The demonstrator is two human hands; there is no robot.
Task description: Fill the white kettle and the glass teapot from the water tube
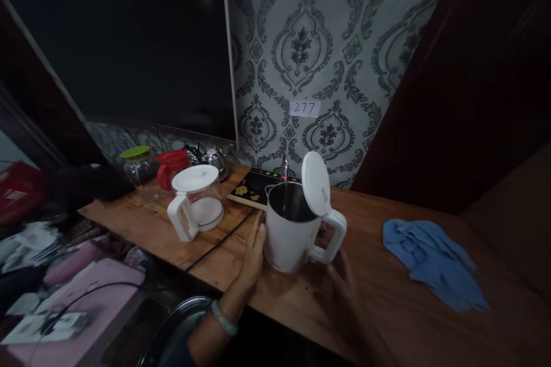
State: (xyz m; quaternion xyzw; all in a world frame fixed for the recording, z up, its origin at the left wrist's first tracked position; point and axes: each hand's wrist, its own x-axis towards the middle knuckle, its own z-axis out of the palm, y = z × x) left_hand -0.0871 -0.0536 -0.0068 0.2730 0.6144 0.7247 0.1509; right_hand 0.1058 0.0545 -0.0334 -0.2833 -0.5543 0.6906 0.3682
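Observation:
A white electric kettle (287, 246) stands upright on the wooden counter, its round lid (315, 183) raised and its dark metal inside showing. Over the kettle's mouth reaches a thin metal spout (284, 167); whether water runs from it I cannot tell. My left hand (255, 249) lies with straight fingers along the kettle's left side. To the right, my right hand (345, 278) is dim and blurred just below the kettle's handle (338, 235), its fingers apart and around nothing. Behind the kettle sits a black control panel (253, 186) with coloured buttons and a red light.
Left on the wooden counter (365, 309) are a glass pot with white lid (196, 178), a red-lidded jug (172, 161), a green-lidded jug (135, 152) and a shiny metal kettle (215, 160). A blue cloth (433, 261) lies right. A black cord (219, 243) crosses the counter.

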